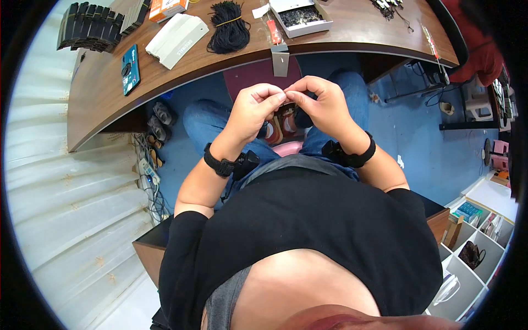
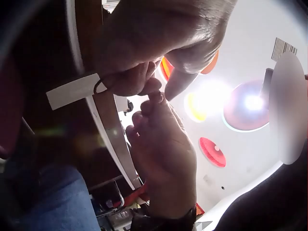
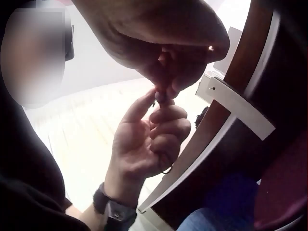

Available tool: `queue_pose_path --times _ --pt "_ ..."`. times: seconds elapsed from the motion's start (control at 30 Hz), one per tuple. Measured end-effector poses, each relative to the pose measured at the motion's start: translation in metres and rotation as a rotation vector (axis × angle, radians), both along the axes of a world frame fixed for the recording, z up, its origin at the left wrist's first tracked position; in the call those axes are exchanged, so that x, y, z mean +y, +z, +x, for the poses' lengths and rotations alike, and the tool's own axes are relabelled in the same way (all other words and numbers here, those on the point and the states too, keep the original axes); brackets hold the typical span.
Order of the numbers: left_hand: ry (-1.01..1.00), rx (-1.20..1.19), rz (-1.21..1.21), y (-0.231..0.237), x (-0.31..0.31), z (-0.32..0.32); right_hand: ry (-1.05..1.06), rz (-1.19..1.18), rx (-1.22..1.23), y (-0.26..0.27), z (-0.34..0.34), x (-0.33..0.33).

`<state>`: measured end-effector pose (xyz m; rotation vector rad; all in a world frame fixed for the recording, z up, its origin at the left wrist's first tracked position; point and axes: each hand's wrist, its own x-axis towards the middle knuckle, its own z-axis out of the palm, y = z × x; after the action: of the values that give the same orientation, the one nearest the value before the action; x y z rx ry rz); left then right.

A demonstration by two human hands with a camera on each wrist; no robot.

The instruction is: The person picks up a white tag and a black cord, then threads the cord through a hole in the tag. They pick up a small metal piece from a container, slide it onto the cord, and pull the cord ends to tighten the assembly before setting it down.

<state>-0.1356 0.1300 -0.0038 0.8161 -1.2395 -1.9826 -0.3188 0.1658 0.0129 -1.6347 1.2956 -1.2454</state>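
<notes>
Dark cord [image 2: 96,86], mostly hidden by both hands [image 1: 256,111] [image 1: 323,106] pinching it, pale tag [image 2: 72,92] just beside, details lost in shadow

Tag [image 1: 280,63] beyond hands [image 1: 254,113] [image 1: 325,107], near desk [image 1: 368,38]

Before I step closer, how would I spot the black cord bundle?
Start at the brown desk. Between the pale printed stack and the open white box lies the black cord bundle. Unlike them, it is stringy, with a yellow band around it.

Left forearm [image 1: 198,184] and right forearm [image 1: 386,170] angle inward; left hand [image 1: 254,111] and right hand [image 1: 323,104] meet at the fingertips; each pinches between thumb and index finger; other fingers curled.
</notes>
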Motion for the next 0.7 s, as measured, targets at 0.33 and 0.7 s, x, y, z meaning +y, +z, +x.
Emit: queue_pose_path --times 0.33,0.7 --pt "0.296 -0.377 -0.639 0.009 0.022 -0.018 0.051 -0.339 0.328 0.001 -0.005 -0.003" --pt "0.257 -0.626 -1.015 0.006 0.017 -0.018 0.263 0.283 -0.020 0.000 -0.012 -0.013"
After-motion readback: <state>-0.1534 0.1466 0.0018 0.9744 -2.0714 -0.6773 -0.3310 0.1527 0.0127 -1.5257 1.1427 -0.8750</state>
